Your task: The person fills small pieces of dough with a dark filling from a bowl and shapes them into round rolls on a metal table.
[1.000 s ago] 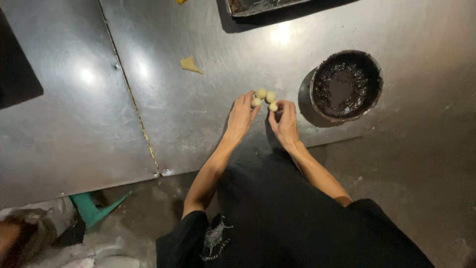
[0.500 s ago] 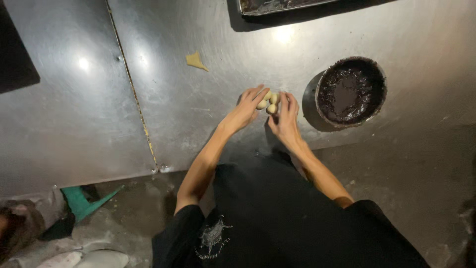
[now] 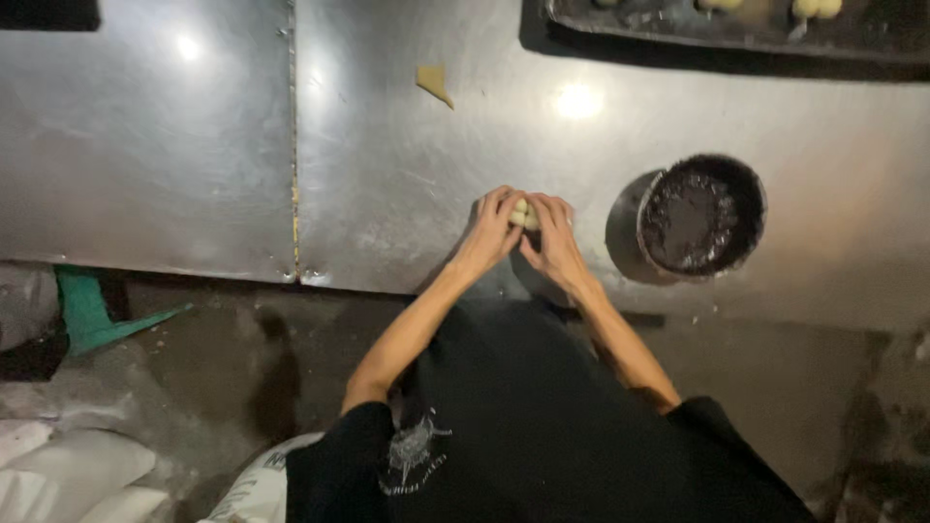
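Two hands, left hand (image 3: pixel 496 225) and right hand (image 3: pixel 550 230), cup pale dough pieces (image 3: pixel 524 214) at frame centre on the steel table (image 3: pixel 387 165), each grip pressed around them to gather them. Right of them stands a round dark bowl (image 3: pixel 700 215).

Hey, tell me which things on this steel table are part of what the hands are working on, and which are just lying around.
In hand:
- small pale dough balls, cupped between the left hand and right hand
- shiny steel table they rest on

Lying about:
- round dark bowl of dark filling, beside the right hand
- yellowish dough scrap
- dark tray at the far edge
- green plastic piece on the floor
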